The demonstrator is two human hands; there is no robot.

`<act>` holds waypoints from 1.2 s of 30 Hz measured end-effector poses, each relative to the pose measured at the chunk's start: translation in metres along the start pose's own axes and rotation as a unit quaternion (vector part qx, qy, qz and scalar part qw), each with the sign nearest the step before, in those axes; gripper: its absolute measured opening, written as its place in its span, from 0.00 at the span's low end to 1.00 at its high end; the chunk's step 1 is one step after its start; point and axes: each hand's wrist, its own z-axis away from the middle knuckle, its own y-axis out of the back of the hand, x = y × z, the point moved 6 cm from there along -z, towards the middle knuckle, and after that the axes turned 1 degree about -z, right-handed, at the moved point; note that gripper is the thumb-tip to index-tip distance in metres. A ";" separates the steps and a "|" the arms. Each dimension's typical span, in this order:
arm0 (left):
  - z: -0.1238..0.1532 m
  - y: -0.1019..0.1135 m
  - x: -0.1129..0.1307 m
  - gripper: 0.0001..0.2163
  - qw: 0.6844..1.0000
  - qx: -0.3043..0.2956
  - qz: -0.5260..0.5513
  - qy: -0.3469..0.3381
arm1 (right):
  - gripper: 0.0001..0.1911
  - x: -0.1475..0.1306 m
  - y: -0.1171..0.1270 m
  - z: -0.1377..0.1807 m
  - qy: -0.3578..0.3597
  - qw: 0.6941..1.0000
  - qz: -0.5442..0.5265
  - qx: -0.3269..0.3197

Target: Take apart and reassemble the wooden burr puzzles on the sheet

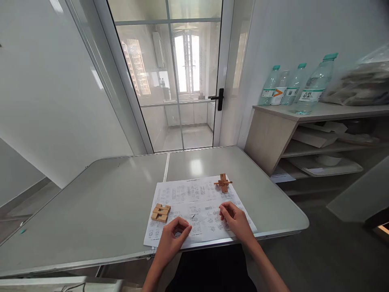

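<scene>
Over the lower left of a printed paper sheet (185,198), my left hand (174,237) is curled, thumb and fingertips together, with nothing visible in it. My right hand (235,221) hovers above the sheet's right side, its fingers bent in a loose pinch; nothing shows between them. Just beyond my left hand lies a flat piece of light wooden blocks (161,213) with notches, on the sheet's left edge. An assembled brown wooden burr puzzle (223,183), cross-shaped, rests on the upper right corner of the paper. Neither hand touches a wooden piece.
The sheet lies near the front edge of a pale grey table (100,211). A glass door (194,81) stands behind it. To the right, a wooden shelf (270,134) bears several plastic bottles (313,89) and a plastic bag (361,81). A small green piece (22,231) lies far left.
</scene>
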 end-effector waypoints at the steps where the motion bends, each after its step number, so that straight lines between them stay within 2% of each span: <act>1: 0.000 0.000 0.000 0.13 1.000 -0.001 0.001 -0.003 | 0.23 0.000 0.001 0.000 0.000 1.000 -0.004 0.005; 7: 0.001 0.000 -0.001 0.16 1.000 0.003 -0.005 -0.013 | 0.25 -0.002 0.004 0.000 0.006 1.000 -0.019 0.020; 19: 0.005 0.001 0.004 0.13 1.000 -0.010 -0.002 -0.007 | 0.26 -0.001 0.004 0.000 0.004 1.000 -0.012 0.013; 36: 0.007 0.000 0.010 0.15 1.000 0.004 -0.010 -0.008 | 0.27 -0.001 0.005 0.002 -0.003 1.000 -0.007 0.019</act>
